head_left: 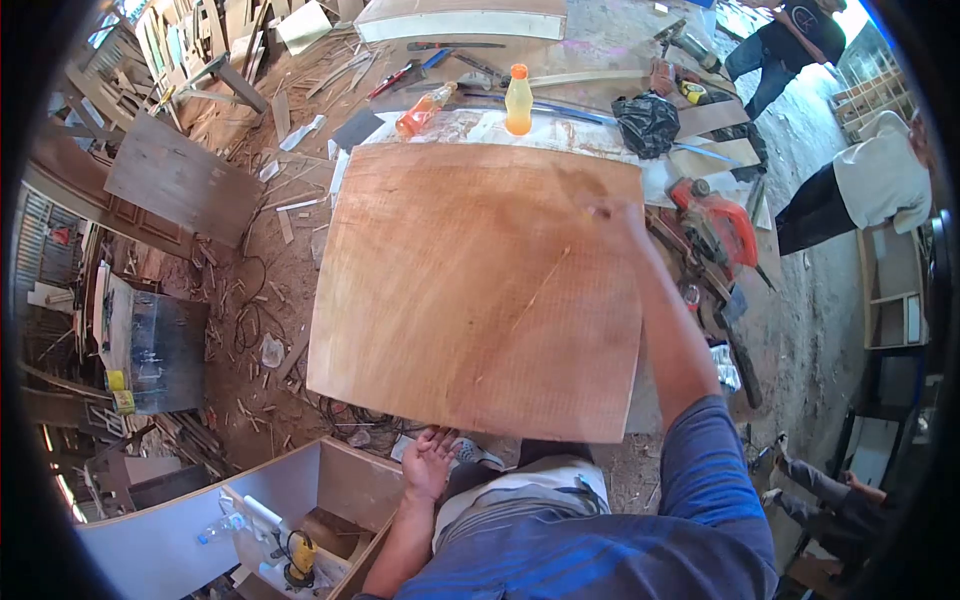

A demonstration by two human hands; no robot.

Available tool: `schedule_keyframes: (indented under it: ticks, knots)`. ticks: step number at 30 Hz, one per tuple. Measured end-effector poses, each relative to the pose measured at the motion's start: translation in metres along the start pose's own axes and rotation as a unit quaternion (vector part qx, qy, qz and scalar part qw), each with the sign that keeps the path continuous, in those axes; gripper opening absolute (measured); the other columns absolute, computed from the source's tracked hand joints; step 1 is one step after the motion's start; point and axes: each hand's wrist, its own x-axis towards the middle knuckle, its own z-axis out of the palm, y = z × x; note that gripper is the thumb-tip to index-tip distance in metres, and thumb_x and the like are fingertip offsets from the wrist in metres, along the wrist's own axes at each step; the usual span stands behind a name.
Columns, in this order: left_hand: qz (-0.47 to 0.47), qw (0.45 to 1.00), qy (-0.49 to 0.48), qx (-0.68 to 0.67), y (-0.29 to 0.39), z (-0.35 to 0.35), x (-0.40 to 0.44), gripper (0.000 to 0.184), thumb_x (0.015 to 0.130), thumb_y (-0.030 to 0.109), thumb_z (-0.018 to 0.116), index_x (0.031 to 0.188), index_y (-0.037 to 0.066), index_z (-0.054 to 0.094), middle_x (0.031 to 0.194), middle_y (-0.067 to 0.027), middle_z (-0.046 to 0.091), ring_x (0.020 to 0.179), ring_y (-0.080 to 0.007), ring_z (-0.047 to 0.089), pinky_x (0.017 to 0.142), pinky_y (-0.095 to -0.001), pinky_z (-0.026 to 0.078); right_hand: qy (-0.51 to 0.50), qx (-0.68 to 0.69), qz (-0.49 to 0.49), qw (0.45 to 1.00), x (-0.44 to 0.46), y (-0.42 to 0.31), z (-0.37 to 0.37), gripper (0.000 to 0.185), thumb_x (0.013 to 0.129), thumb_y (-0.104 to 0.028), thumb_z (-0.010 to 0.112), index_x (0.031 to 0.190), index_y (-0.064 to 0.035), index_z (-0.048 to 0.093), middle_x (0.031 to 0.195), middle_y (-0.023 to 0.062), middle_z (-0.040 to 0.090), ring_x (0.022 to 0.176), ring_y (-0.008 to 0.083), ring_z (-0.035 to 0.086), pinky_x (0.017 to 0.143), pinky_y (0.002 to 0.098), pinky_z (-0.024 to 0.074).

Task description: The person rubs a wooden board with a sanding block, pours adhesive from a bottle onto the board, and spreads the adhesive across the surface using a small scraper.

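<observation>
You've bright daylight, glare beyond far R of board (450, 300), R hand (618, 216) slightly blurred, fisheye-bent edges, blk corners.

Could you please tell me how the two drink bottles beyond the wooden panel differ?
The yellow bottle stands upright, while the red-orange bottle lies on its side. The yellow bottle's contents look yellow to light orange; the red-orange bottle's look distinctly redder. Both have coloured contents and sit just past the far edge of the wooden panel.
</observation>
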Motion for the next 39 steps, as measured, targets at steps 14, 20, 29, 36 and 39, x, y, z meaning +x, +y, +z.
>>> schedule_keyframes:
  ticks: [14, 20, 29, 36, 39]
  knots:
    - [0.001, 1.0, 0.019, -0.018, 0.0, 0.009, 0.005, 0.051, 0.086, 0.02, 0.049, 0.134, 0.003, 0.052, 0.131, -0.0167, 0.063, 0.127, -0.035, 0.057, 0.11, -0.0536, 0.042, -0.11, -0.079, -0.089, 0.987, 0.039, 0.03, 0.001, 0.026, 0.085, -0.012, 0.064, 0.108, -0.0076, 0.076, 0.104, 0.0254, 0.072, 0.1, 0.0412, 0.07, 0.086, 0.0463, 0.0552]
    - [-0.001, 0.999, -0.035, -0.026, 0.003, -0.014, -0.002, 0.056, 0.087, 0.022, 0.05, 0.14, 0.002, 0.051, 0.139, -0.018, 0.06, 0.131, -0.0352, 0.055, 0.113, -0.0529, 0.041, -0.171, -0.074, -0.067, 0.98, -0.09, -0.047, 0.041, 0.032, 0.091, -0.012, 0.06, 0.119, -0.0141, 0.075, 0.11, 0.023, 0.072, 0.103, 0.0383, 0.07, 0.088, 0.0452, 0.056]
    - [0.035, 0.999, -0.004, 0.032, 0.001, -0.073, -0.035, 0.058, 0.087, 0.024, 0.049, 0.141, 0.003, 0.052, 0.14, -0.0148, 0.058, 0.127, -0.033, 0.054, 0.11, -0.0498, 0.04, -0.182, -0.02, -0.162, 0.97, -0.299, -0.136, 0.145, 0.016, 0.084, -0.015, 0.062, 0.088, -0.0096, 0.076, 0.079, 0.0205, 0.071, 0.075, 0.0397, 0.07, 0.069, 0.0502, 0.0563]
    - [0.041, 0.997, 0.005, 0.058, -0.004, -0.099, -0.032, 0.06, 0.09, 0.022, 0.049, 0.145, 0.0, 0.048, 0.144, -0.0161, 0.054, 0.132, -0.0345, 0.051, 0.113, -0.0529, 0.038, -0.255, 0.048, -0.18, 0.949, -0.398, -0.196, 0.149, 0.029, 0.086, -0.009, 0.062, 0.111, -0.0071, 0.077, 0.089, 0.0203, 0.073, 0.082, 0.0367, 0.072, 0.073, 0.0473, 0.0571]
    - [0.028, 0.999, -0.019, 0.036, -0.008, -0.085, -0.03, 0.063, 0.09, 0.022, 0.049, 0.149, -0.001, 0.043, 0.149, -0.0188, 0.051, 0.139, -0.0356, 0.045, 0.115, -0.0538, 0.037, -0.203, 0.153, -0.003, 0.967, -0.34, -0.177, 0.084, 0.039, 0.087, -0.003, 0.061, 0.124, -0.0083, 0.074, 0.091, 0.0188, 0.073, 0.085, 0.027, 0.072, 0.078, 0.0395, 0.0562]
